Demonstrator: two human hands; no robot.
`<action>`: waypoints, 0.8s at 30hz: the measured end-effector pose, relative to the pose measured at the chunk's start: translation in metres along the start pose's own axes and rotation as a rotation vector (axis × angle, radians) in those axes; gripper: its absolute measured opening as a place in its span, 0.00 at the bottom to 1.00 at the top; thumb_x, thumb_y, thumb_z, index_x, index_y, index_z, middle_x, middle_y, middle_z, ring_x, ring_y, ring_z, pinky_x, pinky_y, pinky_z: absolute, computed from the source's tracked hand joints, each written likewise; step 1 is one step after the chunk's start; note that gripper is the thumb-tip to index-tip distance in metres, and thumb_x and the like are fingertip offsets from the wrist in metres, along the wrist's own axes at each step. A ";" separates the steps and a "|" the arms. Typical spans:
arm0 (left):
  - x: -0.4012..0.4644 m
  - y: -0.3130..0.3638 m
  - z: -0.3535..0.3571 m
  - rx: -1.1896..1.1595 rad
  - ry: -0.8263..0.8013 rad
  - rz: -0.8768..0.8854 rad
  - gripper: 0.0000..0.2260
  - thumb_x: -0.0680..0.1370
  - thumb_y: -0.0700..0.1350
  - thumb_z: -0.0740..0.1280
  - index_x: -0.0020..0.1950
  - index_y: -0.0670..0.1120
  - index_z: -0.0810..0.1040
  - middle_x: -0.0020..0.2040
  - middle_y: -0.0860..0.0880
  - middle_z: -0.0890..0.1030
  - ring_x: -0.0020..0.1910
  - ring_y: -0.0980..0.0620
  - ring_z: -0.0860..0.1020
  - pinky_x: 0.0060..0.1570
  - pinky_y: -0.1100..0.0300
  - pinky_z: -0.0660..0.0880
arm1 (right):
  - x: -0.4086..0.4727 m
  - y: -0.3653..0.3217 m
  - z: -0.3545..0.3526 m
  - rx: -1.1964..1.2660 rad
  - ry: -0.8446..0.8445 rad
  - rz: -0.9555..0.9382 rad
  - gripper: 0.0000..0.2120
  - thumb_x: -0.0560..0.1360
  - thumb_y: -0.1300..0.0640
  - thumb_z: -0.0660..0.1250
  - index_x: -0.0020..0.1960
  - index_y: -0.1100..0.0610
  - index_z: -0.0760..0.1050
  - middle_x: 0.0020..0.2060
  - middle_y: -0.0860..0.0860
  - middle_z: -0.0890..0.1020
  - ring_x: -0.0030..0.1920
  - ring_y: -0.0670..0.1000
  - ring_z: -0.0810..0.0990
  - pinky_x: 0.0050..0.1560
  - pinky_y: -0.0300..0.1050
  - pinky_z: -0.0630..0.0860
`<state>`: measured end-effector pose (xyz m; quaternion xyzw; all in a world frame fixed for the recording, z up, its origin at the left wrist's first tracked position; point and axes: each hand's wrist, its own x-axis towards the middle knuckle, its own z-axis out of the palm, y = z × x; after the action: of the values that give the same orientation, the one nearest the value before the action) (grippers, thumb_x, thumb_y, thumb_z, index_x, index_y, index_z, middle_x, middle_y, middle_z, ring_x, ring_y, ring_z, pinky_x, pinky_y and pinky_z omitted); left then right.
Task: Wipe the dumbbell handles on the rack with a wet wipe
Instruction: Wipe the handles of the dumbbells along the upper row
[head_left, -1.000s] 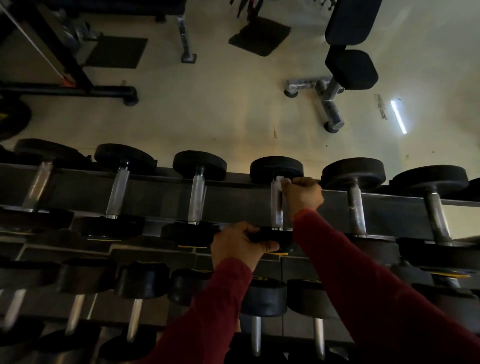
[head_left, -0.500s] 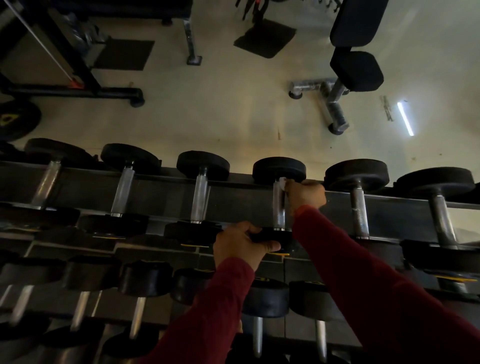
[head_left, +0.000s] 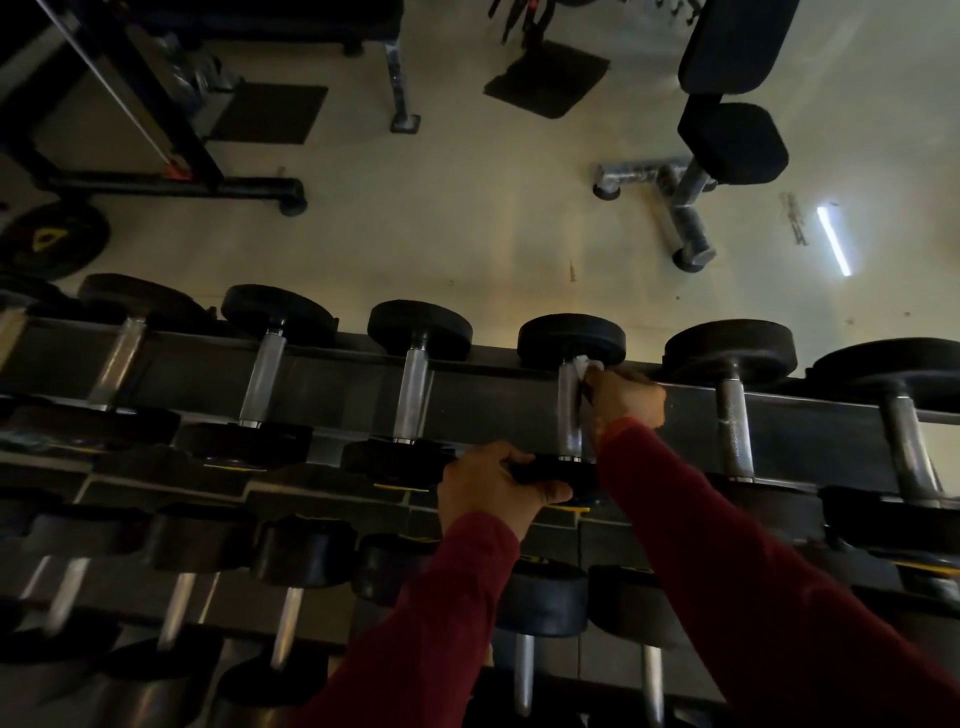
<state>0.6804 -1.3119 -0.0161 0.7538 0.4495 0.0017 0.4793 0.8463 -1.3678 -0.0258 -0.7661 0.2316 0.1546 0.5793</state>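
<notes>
Dumbbells in a row on the rack's upper tier (head_left: 498, 400), a second row on the lower tier (head_left: 337, 504) nearer the person, floor (head_left: 467, 218) beyond the rack, bench (head_left: 727, 135) far right, weight plate (head_left: 49, 239) far left, machine frame (head_left: 156, 171) behind it.

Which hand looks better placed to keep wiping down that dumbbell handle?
The right hand: it holds the wet wipe against the top of the dumbbell handle. The left hand grips the near weight head, steadying it.
</notes>
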 end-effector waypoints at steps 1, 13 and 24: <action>0.000 0.000 0.000 0.000 -0.002 -0.001 0.19 0.57 0.58 0.84 0.42 0.56 0.83 0.40 0.59 0.83 0.44 0.59 0.82 0.51 0.56 0.81 | -0.003 0.000 0.000 -0.012 0.019 -0.078 0.04 0.72 0.54 0.76 0.42 0.54 0.83 0.38 0.48 0.85 0.40 0.45 0.83 0.47 0.42 0.80; 0.000 0.002 -0.002 0.112 -0.003 -0.013 0.22 0.57 0.61 0.83 0.46 0.56 0.83 0.44 0.58 0.83 0.46 0.58 0.81 0.51 0.56 0.81 | -0.013 0.004 0.019 -0.881 -0.142 -0.946 0.07 0.78 0.63 0.66 0.52 0.58 0.83 0.50 0.56 0.84 0.50 0.56 0.83 0.54 0.49 0.80; -0.002 0.005 -0.007 0.105 -0.030 -0.007 0.21 0.59 0.62 0.82 0.48 0.57 0.82 0.48 0.56 0.84 0.49 0.55 0.81 0.52 0.57 0.80 | -0.010 -0.002 0.018 -0.918 -0.136 -0.955 0.06 0.78 0.62 0.66 0.49 0.57 0.83 0.44 0.55 0.84 0.44 0.54 0.83 0.46 0.43 0.77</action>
<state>0.6798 -1.3086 -0.0081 0.7762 0.4444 -0.0350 0.4459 0.8391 -1.3489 -0.0243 -0.9419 -0.2597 0.0121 0.2126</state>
